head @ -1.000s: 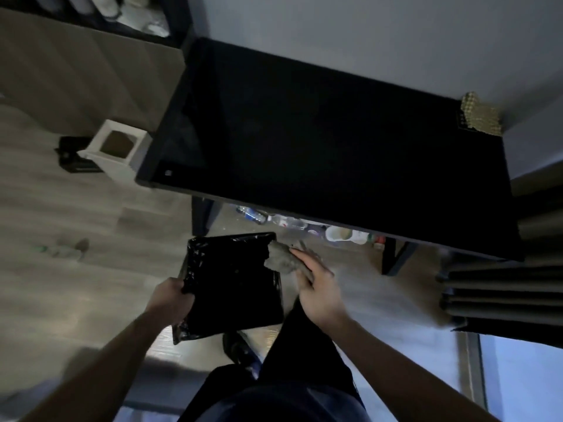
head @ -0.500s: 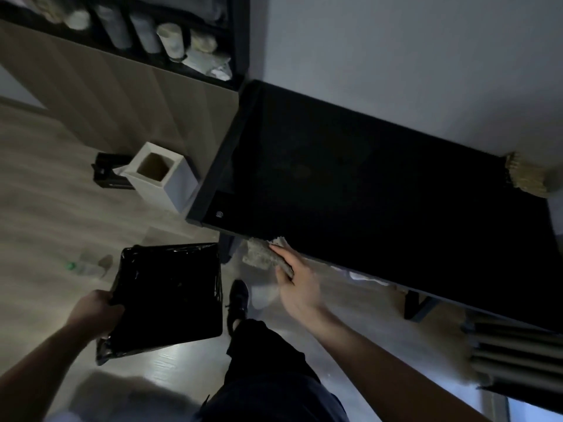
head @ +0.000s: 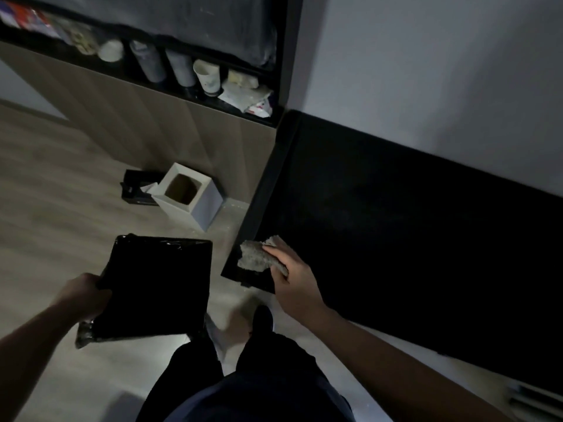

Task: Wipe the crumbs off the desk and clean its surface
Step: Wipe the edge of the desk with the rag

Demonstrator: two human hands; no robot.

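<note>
The black desk [head: 396, 223] fills the right side of the view, its near left corner by my right hand [head: 292, 278]. That hand holds a crumpled grey cloth [head: 254, 255] down on the desk's corner. My left hand [head: 83, 295] grips the near edge of a bin lined with a black bag [head: 158, 284], held in the air left of the desk corner and below its top. The room is too dim to make out any crumbs on the desk.
A white square box with an open top [head: 189, 196] stands on the wooden floor beside the desk's left end, a black item [head: 137, 187] behind it. A wall shelf [head: 182, 74] holds cups and bottles. My legs and feet are below.
My right hand carried the cloth from the bin's rim up onto the desk's near left corner. The left hand swung the bin leftward, and my view shifted left.
</note>
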